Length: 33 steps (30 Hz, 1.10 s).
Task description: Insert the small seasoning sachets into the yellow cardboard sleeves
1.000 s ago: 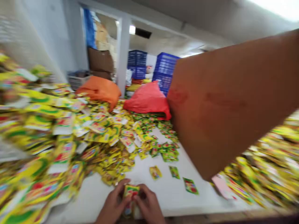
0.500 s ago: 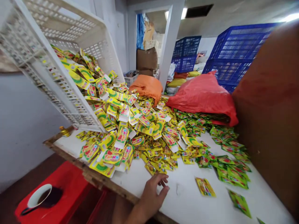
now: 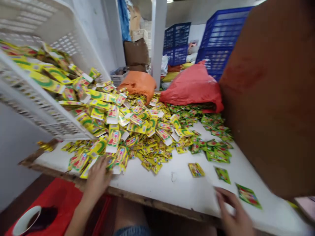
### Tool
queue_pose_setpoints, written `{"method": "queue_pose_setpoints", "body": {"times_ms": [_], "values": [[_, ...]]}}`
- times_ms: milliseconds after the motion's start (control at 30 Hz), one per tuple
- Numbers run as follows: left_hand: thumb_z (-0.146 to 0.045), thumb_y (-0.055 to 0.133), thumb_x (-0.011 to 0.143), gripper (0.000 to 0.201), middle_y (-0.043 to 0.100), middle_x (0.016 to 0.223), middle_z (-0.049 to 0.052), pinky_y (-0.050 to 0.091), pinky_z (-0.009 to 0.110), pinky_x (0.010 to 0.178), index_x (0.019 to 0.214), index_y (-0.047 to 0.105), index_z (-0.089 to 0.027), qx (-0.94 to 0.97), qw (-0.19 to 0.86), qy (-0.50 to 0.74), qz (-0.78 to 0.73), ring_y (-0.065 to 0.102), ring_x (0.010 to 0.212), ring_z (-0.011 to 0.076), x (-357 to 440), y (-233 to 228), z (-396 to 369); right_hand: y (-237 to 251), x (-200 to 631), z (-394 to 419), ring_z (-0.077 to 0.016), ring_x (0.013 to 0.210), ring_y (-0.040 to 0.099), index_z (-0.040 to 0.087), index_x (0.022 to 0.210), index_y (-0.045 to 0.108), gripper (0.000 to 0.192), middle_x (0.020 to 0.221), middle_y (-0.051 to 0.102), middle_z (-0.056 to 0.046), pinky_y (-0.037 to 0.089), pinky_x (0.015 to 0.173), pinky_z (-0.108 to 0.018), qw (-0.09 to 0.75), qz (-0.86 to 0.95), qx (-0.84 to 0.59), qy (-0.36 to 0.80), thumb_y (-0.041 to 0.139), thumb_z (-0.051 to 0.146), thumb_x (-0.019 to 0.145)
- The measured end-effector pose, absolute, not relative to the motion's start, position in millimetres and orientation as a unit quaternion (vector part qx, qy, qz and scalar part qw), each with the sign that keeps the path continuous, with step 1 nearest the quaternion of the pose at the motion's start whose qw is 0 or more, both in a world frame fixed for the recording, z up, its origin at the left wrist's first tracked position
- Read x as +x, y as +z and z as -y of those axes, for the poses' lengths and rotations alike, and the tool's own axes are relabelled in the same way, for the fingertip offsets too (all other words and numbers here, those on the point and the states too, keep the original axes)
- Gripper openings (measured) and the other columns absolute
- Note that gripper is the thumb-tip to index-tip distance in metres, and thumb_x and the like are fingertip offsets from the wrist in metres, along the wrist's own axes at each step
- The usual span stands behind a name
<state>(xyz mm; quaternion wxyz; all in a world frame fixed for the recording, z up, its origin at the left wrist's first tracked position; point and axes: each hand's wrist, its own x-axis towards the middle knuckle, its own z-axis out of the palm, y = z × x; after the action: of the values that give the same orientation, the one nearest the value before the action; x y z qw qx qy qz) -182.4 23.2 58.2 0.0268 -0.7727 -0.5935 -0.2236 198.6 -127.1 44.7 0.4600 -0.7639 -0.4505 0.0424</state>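
My left hand [image 3: 98, 175] reaches over small yellow cartons printed with red and green at the table's front left. Its fingers are smeared and touch a carton [image 3: 110, 162]; whether they grip it I cannot tell. Low on the right, my right hand [image 3: 233, 211] hovers at the table's front edge, thumb and forefinger apart with no object visible between them. Close to it lie a green packet [image 3: 248, 195], a smaller green packet [image 3: 222, 174] and a yellow packet [image 3: 196, 170]. Heaps of yellow packets [image 3: 154, 157] and green packets [image 3: 218, 152] spread behind.
A tipped white crate [image 3: 59, 119] spills cartons onto the white table [image 3: 157, 186]. An orange sack [image 3: 137, 82] and a red sack [image 3: 192, 88] lie at the back. A brown board [image 3: 265, 108] walls the right side. A cup [image 3: 27, 221] stands on a red stool [image 3: 59, 200].
My left hand has moved left from the bare table front onto the cartons. My right hand has come into view at the lower right. The view has turned right.
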Motion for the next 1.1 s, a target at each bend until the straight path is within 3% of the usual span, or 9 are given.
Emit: {"method": "queue_pose_setpoints", "body": {"times_ms": [100, 267, 367, 500, 633, 767, 867, 967, 1100], "values": [[-0.027, 0.045, 0.082, 0.035, 0.055, 0.118, 0.009, 0.039, 0.044, 0.096, 0.115, 0.050, -0.019, -0.774, 0.030, -0.303, 0.555, 0.050, 0.110, 0.0290, -184.6, 65.9, -26.9, 56.1, 173.6, 122.0, -0.0198, 0.087, 0.058, 0.020, 0.090, 0.060, 0.025, 0.090, 0.063, -0.007, 0.047, 0.075, -0.029, 0.499, 0.499, -0.691, 0.158, 0.045, 0.040, 0.087], [-0.022, 0.050, 0.080, 0.039, 0.051, 0.121, 0.006, 0.027, 0.051, 0.107, 0.119, 0.048, -0.027, -0.738, -0.001, -0.476, 0.477, 0.045, 0.116, 0.0290, -133.2, 100.3, 4.5, 63.1, 116.7, 103.8, -0.0182, 0.083, 0.057, 0.019, 0.092, 0.062, 0.028, 0.085, 0.063, -0.006, 0.045, 0.075, -0.028, 0.551, 0.481, -0.591, 0.341, 0.046, 0.041, 0.086], [-0.010, 0.049, 0.078, 0.046, 0.048, 0.126, -0.002, 0.033, 0.047, 0.105, 0.116, 0.051, -0.038, -0.837, -0.066, -0.438, 0.321, 0.041, 0.122, 0.0242, -83.4, 89.3, 27.6, 67.1, 106.6, 101.5, -0.0156, 0.076, 0.058, 0.018, 0.108, 0.056, 0.039, 0.087, 0.063, -0.005, 0.046, 0.074, -0.028, 0.586, 0.418, -0.503, 0.479, 0.044, 0.047, 0.086], [-0.004, 0.043, 0.080, 0.049, 0.045, 0.133, 0.000, 0.037, 0.042, 0.103, 0.115, 0.054, -0.036, -0.853, -0.225, -0.418, 0.217, 0.036, 0.126, 0.0232, -27.9, 58.2, 47.5, 74.1, 121.5, 100.3, -0.0171, 0.086, 0.058, 0.020, 0.109, 0.056, 0.037, 0.095, 0.063, -0.005, 0.046, 0.081, -0.030, 0.617, 0.389, -0.427, 0.535, 0.055, 0.045, 0.081], [-0.023, 0.049, 0.085, 0.042, 0.034, 0.140, 0.005, 0.030, 0.042, 0.106, 0.126, 0.042, -0.030, -0.618, -0.502, -0.500, 0.341, 0.029, 0.130, 0.0243, -0.8, 51.0, 51.0, 68.1, 131.6, 105.8, -0.0172, 0.081, 0.059, 0.018, 0.104, 0.059, 0.034, 0.089, 0.064, -0.004, 0.047, 0.076, -0.029, 0.622, 0.365, -0.447, 0.529, 0.058, 0.042, 0.080], [-0.037, 0.064, 0.075, 0.064, 0.057, 0.117, 0.015, 0.045, 0.043, 0.091, 0.130, 0.037, -0.019, -0.392, -0.772, -0.356, 0.353, 0.053, 0.109, 0.0302, 10.4, 50.7, 43.0, 59.8, 142.5, 112.8, -0.0180, 0.081, 0.060, 0.019, 0.099, 0.064, 0.027, 0.086, 0.067, -0.002, 0.047, 0.076, -0.030, 0.518, 0.478, -0.486, 0.517, 0.056, 0.038, 0.081], [-0.035, 0.072, 0.067, 0.067, 0.066, 0.099, 0.014, 0.051, 0.035, 0.075, 0.124, 0.046, -0.015, -0.334, -0.801, -0.323, 0.378, 0.062, 0.089, 0.0274, 14.1, 48.1, 38.0, 59.0, 197.1, 108.7, -0.0189, 0.084, 0.060, 0.021, 0.091, 0.067, 0.021, 0.089, 0.068, -0.003, 0.046, 0.078, -0.031, 0.453, 0.549, -0.598, 0.369, 0.050, 0.030, 0.084], [-0.035, 0.074, 0.063, 0.066, 0.067, 0.093, 0.010, 0.049, 0.025, 0.056, 0.121, 0.049, -0.016, -0.322, -0.787, -0.354, 0.389, 0.063, 0.073, 0.0206, 15.5, 49.1, 36.4, 58.7, 287.1, 98.8, -0.0190, 0.085, 0.059, 0.020, 0.103, 0.064, 0.026, 0.104, 0.064, -0.008, 0.044, 0.081, -0.033, 0.384, 0.553, -0.723, 0.155, 0.048, 0.022, 0.082], [-0.033, 0.076, 0.062, 0.068, 0.066, 0.088, 0.009, 0.046, 0.022, 0.049, 0.121, 0.048, -0.016, -0.313, -0.787, -0.353, 0.397, 0.060, 0.067, 0.0178, 16.8, 53.7, 36.6, 51.2, 370.2, 89.5, -0.0220, 0.102, 0.053, 0.024, 0.111, 0.060, 0.038, 0.114, 0.060, -0.007, 0.038, 0.087, -0.033, 0.208, 0.603, -0.766, 0.086, 0.057, 0.015, 0.073]]}}
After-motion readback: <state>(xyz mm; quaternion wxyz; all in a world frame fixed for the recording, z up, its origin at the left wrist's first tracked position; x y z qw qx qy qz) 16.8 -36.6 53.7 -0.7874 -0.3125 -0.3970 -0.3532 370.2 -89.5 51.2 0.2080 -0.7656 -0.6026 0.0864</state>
